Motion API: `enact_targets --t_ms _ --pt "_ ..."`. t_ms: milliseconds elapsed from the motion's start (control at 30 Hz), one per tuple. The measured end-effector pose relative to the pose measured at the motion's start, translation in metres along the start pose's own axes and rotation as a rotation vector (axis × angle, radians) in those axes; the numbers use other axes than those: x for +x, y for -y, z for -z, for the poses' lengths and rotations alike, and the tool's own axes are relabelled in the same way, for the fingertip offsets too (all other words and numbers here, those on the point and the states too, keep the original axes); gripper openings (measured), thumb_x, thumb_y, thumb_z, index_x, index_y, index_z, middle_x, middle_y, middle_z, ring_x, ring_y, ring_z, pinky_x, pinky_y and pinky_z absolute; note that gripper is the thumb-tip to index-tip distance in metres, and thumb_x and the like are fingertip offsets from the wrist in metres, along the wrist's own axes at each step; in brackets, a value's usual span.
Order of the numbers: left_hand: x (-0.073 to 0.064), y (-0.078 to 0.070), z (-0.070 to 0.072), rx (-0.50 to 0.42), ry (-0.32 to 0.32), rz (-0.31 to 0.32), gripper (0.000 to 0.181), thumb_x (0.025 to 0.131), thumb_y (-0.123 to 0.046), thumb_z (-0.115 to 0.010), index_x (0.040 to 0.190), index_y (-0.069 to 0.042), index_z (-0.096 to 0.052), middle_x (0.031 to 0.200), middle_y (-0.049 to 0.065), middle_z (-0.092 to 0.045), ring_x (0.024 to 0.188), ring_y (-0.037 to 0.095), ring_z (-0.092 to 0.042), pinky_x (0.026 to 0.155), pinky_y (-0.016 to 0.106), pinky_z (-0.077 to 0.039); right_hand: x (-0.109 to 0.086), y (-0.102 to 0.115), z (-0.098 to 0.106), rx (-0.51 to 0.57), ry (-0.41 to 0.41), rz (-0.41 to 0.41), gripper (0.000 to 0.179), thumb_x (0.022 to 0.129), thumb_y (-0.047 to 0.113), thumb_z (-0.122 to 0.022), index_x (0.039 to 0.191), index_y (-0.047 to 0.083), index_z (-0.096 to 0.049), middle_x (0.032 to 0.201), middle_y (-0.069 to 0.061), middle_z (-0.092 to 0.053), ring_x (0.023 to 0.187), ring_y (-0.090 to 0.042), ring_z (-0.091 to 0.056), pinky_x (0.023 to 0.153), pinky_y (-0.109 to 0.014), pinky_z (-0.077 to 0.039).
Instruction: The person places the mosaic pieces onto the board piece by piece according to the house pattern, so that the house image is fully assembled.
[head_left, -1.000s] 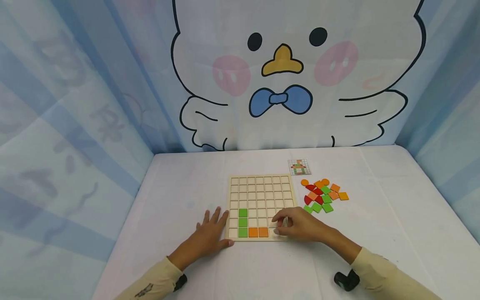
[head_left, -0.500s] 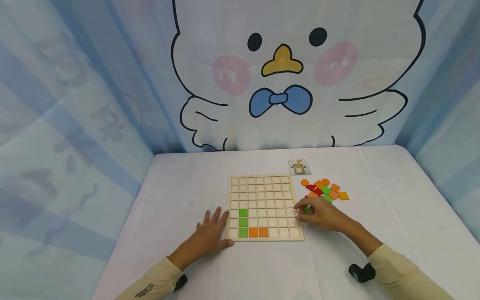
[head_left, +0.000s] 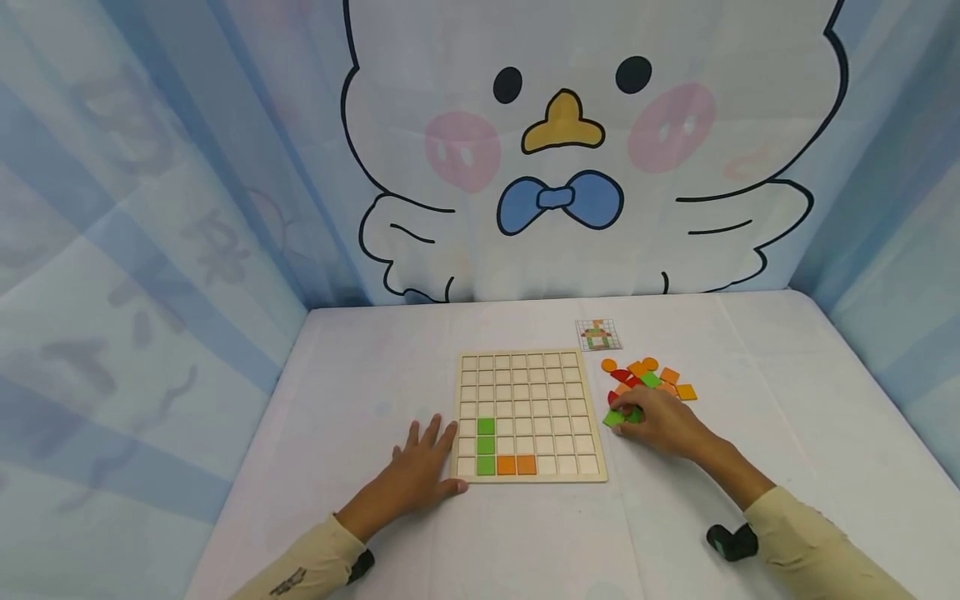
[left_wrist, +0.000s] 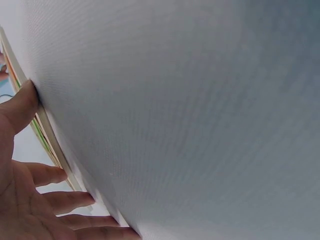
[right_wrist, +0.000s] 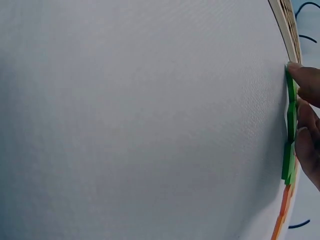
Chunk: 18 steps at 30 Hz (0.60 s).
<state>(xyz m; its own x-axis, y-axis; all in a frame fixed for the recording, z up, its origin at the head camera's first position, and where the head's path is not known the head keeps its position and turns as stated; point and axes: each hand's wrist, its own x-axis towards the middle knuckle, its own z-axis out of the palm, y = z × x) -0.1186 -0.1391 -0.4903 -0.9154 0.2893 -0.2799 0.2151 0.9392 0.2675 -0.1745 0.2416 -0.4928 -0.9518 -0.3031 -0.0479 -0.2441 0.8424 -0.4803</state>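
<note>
A pale wooden grid board [head_left: 528, 479] lies flat on the table. Three green square tiles [head_left: 486, 445] form a column in it, with two orange square tiles [head_left: 517, 465] along its bottom row. My left hand [head_left: 412, 477] rests at the board's left edge, fingers spread, the thumb near the lower left corner. My right hand [head_left: 663, 423] is at the near left of the loose tile pile. Its thumb and forefinger are curled to either side of a green square tile [head_left: 612, 418]. In the right wrist view the thumb touches the end of that green tile [right_wrist: 291, 85].
Loose orange, red and green pieces [head_left: 670, 376], some round, lie right of the board, partly hidden by the right hand. A small printed pattern card [head_left: 598, 334] sits behind the board. A cartoon-printed curtain [head_left: 562, 250] hangs beyond the white table [head_left: 375, 375].
My right hand has moved from the board's lower right to the tile pile, its thumb and forefinger now at a green tile. The left hand and the tiles in the board stay put.
</note>
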Motion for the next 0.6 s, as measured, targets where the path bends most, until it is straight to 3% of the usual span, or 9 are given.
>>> enact_targets --t_ms 600 --pt "0.0000 0.0008 0.0011 0.001 -0.009 -0.014 0.089 0.084 -0.051 -0.071 0.153 -0.010 -0.032 0.159 0.023 -0.024 0.142 0.056 -0.021 0.097 0.075 -0.034 0.0005 0.0057 0.0021 0.002 0.025 -0.005 0.036 0.078 0.020 -0.083 0.111 0.011 -0.073 0.090 0.002 -0.063 0.084 -0.016 -0.053 0.075 -0.030 -0.051"
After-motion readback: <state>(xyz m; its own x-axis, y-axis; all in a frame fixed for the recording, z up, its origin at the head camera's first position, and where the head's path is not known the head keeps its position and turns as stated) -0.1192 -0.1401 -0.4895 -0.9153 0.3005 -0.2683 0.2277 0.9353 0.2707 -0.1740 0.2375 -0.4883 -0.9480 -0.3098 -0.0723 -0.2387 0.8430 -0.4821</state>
